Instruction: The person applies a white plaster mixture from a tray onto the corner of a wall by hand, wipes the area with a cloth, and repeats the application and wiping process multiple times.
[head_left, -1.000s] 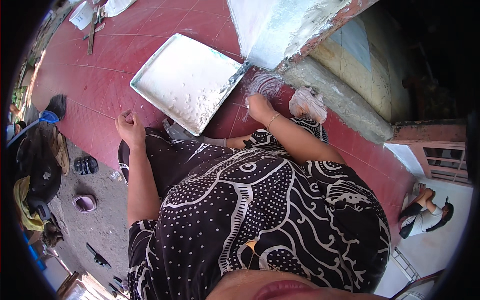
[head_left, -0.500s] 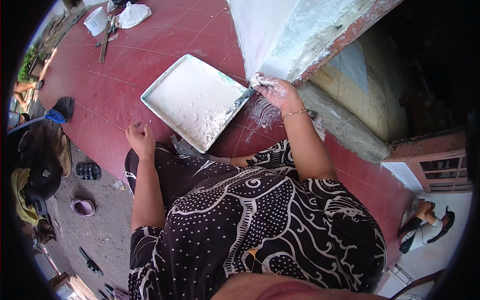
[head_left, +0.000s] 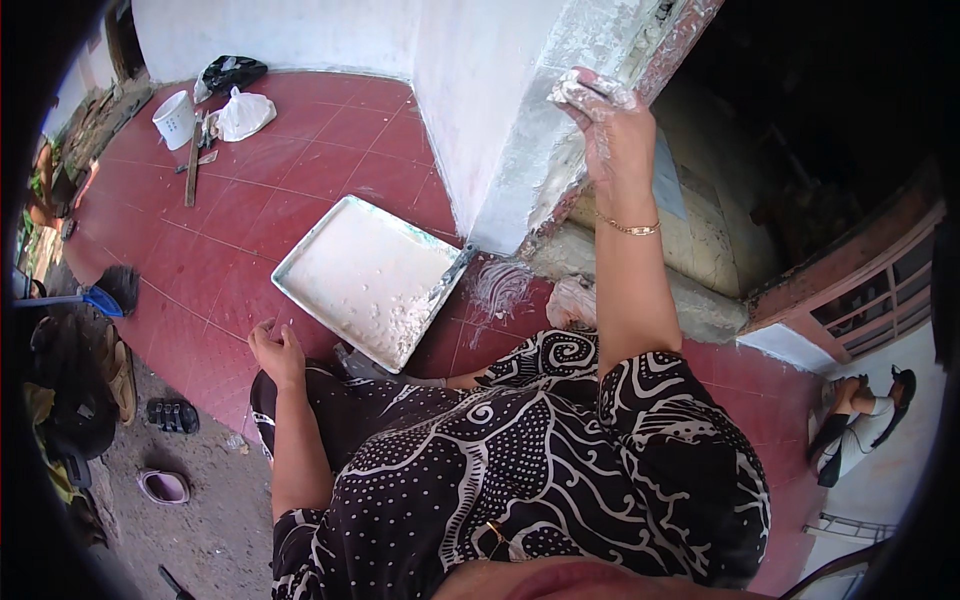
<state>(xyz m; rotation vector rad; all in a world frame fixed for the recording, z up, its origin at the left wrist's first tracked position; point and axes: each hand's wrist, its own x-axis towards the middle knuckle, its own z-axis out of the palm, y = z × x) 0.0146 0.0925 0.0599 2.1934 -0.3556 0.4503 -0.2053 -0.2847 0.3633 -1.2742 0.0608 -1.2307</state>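
One arm (head_left: 637, 290) reaches forward, right hand (head_left: 620, 145) gripping a white-smeared object (head_left: 573, 92) near the wall (head_left: 475, 110); left hand (head_left: 278, 353) curls, fingertips apart.

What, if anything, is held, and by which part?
The right hand seems to pinch a white-smeared thing; what it is, and by which part, cannot be told. The left hand appears empty.

The right arm (head_left: 640, 290) is extended far forward, with the right hand (head_left: 612, 130) well ahead of the left, its bent fingers drawn together and smeared white. The left forearm (head_left: 300, 440) points forward too, the left hand (head_left: 277, 355) low, fingers loosely curled and slightly apart.
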